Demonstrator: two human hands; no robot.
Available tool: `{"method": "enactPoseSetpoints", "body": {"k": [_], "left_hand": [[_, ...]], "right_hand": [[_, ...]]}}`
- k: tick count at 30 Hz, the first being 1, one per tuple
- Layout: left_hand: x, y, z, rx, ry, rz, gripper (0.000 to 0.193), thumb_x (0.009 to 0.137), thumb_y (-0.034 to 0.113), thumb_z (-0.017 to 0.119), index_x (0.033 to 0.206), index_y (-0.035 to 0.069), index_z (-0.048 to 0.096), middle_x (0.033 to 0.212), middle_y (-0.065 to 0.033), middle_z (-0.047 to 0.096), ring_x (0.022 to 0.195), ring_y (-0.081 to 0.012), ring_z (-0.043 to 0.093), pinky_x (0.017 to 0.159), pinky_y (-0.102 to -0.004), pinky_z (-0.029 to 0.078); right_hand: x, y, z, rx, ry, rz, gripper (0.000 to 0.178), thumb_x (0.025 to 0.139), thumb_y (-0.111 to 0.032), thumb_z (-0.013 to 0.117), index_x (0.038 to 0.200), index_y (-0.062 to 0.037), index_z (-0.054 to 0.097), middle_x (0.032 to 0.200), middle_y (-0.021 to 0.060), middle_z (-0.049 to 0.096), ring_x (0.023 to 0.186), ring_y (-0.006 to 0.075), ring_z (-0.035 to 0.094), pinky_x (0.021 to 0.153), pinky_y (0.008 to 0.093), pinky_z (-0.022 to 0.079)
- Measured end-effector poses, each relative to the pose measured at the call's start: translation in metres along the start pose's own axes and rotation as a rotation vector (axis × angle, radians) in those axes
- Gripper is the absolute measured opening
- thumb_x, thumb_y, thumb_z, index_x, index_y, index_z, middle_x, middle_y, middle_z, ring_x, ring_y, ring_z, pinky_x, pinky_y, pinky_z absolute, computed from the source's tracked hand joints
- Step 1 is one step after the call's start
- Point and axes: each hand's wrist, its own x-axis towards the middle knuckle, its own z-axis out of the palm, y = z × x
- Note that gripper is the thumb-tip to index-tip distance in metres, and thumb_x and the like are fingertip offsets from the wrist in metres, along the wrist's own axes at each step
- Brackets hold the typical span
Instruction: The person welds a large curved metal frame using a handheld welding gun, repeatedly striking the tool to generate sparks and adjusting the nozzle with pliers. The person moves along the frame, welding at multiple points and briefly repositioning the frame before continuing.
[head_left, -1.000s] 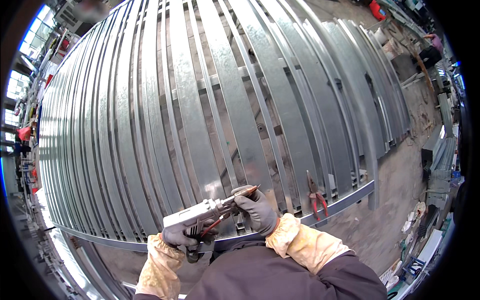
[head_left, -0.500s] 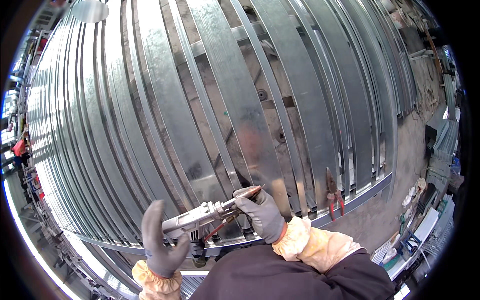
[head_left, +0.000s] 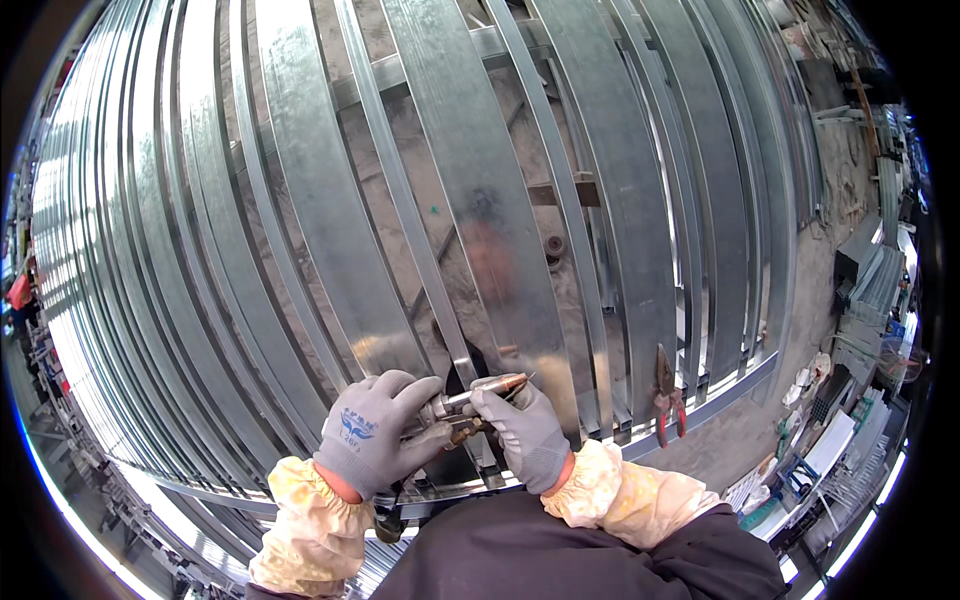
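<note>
In front of my torso I hold a welding torch [head_left: 455,404] with a metal body and a copper-coloured nozzle. A thin wire tip sticks out at its right end. My left hand [head_left: 375,435], in a grey glove, is wrapped round the torch's body and hides most of it. Close to the nozzle, my gloved right hand [head_left: 525,430] grips the front part with thumb and fingers. Beneath both hands lie long galvanised steel strips [head_left: 480,200] with gaps between them. A pair of pliers with red handles [head_left: 667,395] rests on the strips to the right.
A metal frame rail [head_left: 710,402] runs along the near edge under the strips. Dusty floor shows through the gaps, with a small dark round part [head_left: 554,246] on it. Beyond the right side lie stacked metal profiles [head_left: 880,275] and assorted clutter.
My left hand has gone from spread fingers beside the torch's rear to closing round its body. My right hand keeps its grip near the nozzle. The view has shifted slightly.
</note>
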Motion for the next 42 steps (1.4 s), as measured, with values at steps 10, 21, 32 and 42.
{"method": "enactPoseSetpoints", "body": {"k": [10, 21, 32, 42], "left_hand": [[0.015, -0.003, 0.011, 0.014, -0.037, 0.007, 0.045, 0.071, 0.038, 0.082, 0.109, 0.015, 0.072, 0.09, -0.0075, 0.064, 0.085, -0.0299, 0.066, 0.073, -0.0413, 0.052], [0.013, -0.006, 0.026, 0.047, 0.211, 0.099, 0.044, 0.064, 0.034, 0.084, 0.104, 0.018, 0.074, 0.099, -0.0075, 0.061, 0.084, -0.0286, 0.064, 0.069, -0.0413, 0.053], [0.013, -0.015, 0.032, 0.016, 0.26, 0.145, 0.041, 0.065, 0.033, 0.084, 0.101, 0.017, 0.073, 0.092, -0.0059, 0.06, 0.083, -0.0271, 0.062, 0.071, -0.0406, 0.05], [0.013, -0.017, 0.033, 0.004, 0.274, 0.139, 0.034, 0.066, 0.032, 0.083, 0.093, 0.015, 0.074, 0.092, -0.0055, 0.062, 0.082, -0.0264, 0.063, 0.07, -0.0406, 0.051]], "right_hand": [[-0.005, -0.003, -0.007, 0.028, 0.035, 0.02, 0.016, 0.098, -0.01, 0.067, 0.112, -0.0019, 0.066, 0.095, 0.0061, 0.071, 0.089, 0.0123, 0.067, 0.082, 0.0271, 0.054], [-0.006, -0.004, -0.012, -0.065, 0.051, 0.028, 0.014, 0.099, -0.013, 0.066, 0.111, -0.0043, 0.066, 0.095, 0.0049, 0.071, 0.088, 0.0127, 0.068, 0.082, 0.0282, 0.055], [-0.008, -0.006, -0.007, -0.028, 0.048, 0.01, 0.014, 0.101, -0.012, 0.065, 0.11, -0.0024, 0.067, 0.094, 0.0049, 0.072, 0.085, 0.0104, 0.068, 0.078, 0.0252, 0.056], [-0.011, -0.009, -0.003, 0.064, 0.023, 0.0, 0.017, 0.104, -0.016, 0.061, 0.116, -0.0047, 0.065, 0.105, 0.006, 0.072, 0.09, 0.0137, 0.071, 0.076, 0.029, 0.06]]}}
